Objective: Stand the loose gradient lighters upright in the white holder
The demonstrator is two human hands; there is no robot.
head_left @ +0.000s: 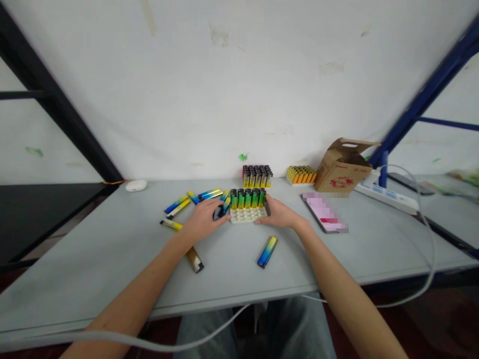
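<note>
A white tray (pixel 247 216) with round holes lies on the grey table (pixel 112 249); a row of green-yellow lighters (pixel 247 198) stands upright along its far side. My right hand (pixel 279 213) rests against the tray's right edge, fingers curled on it. My left hand (pixel 205 219) lies at the tray's left side, fingers closed over a blue-yellow lighter (pixel 223 207). More loose lighters (pixel 189 200) lie flat to the left. One blue-yellow lighter (pixel 267 251) and a brown one (pixel 195 259) lie nearer to me.
Two full trays of lighters (pixel 257 176) (pixel 301 174) stand by the wall. A cardboard box (pixel 342 167), a phone (pixel 324 213), a power strip (pixel 387 196) with a cable and a white earbud case (pixel 136 185) are also on the table.
</note>
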